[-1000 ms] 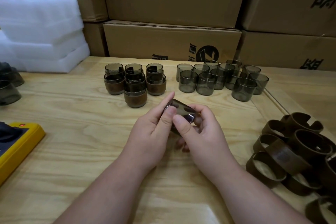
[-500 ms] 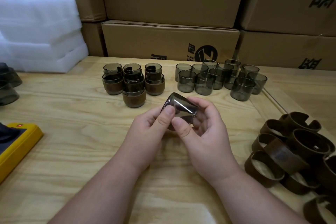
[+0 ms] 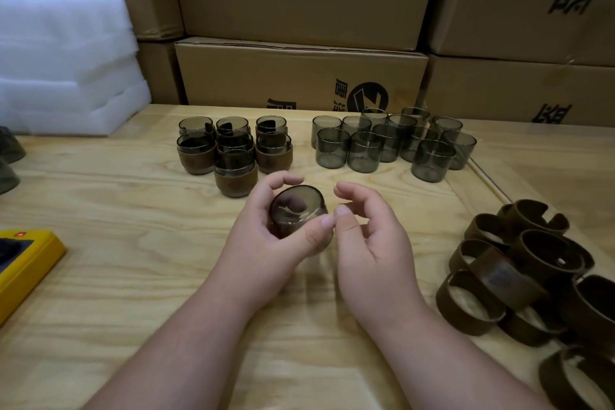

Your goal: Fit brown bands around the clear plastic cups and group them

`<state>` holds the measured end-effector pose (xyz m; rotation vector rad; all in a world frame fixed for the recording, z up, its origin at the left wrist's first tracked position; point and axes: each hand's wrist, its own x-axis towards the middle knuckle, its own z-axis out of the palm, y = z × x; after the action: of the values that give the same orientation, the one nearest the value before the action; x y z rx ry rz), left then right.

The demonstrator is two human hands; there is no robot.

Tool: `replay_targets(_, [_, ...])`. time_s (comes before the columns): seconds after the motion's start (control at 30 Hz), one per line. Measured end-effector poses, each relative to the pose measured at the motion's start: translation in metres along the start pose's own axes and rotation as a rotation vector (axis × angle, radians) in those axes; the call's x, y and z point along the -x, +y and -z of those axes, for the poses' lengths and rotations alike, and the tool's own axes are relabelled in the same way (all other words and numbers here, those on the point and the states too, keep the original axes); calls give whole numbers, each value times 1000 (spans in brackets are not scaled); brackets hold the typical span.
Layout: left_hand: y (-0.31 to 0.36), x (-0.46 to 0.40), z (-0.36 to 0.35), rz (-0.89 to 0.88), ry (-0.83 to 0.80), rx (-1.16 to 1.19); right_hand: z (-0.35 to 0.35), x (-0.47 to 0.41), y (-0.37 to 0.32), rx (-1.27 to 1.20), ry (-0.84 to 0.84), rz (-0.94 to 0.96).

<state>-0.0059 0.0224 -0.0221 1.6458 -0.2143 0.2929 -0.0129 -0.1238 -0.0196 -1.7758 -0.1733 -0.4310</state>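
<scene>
My left hand (image 3: 266, 236) grips a smoky clear cup (image 3: 298, 210) above the wooden table (image 3: 116, 270), its bottom tilted toward me. My right hand (image 3: 369, 236) hovers just right of the cup, fingers loosely curled, holding nothing. Several banded cups (image 3: 234, 156) stand grouped behind my left hand. Several bare cups (image 3: 389, 143) cluster at the back right. A pile of brown bands (image 3: 532, 276) lies at the right edge of the table.
White foam sheets (image 3: 66, 66) are stacked at the back left. Cardboard boxes (image 3: 299, 73) wall off the far side. A yellow device (image 3: 23, 263) sits at the left edge, with dark cups (image 3: 6, 160) behind it.
My right hand has let go of the cup and drawn slightly right. My left hand now holds the cup alone and has turned it so its base faces me.
</scene>
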Motion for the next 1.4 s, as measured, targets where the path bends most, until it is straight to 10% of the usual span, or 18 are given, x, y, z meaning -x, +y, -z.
replay_targets(0.27, [1,0,-3,4,-154,-215,20,18,-21,524,40,145])
replay_targets(0.5, [0,0,-3,11,-164,-349,19,36,-42,960,-189,-175])
replay_targets(1.4, [-5,0,-1,4,70,-469,26,9,-6,425,33,185])
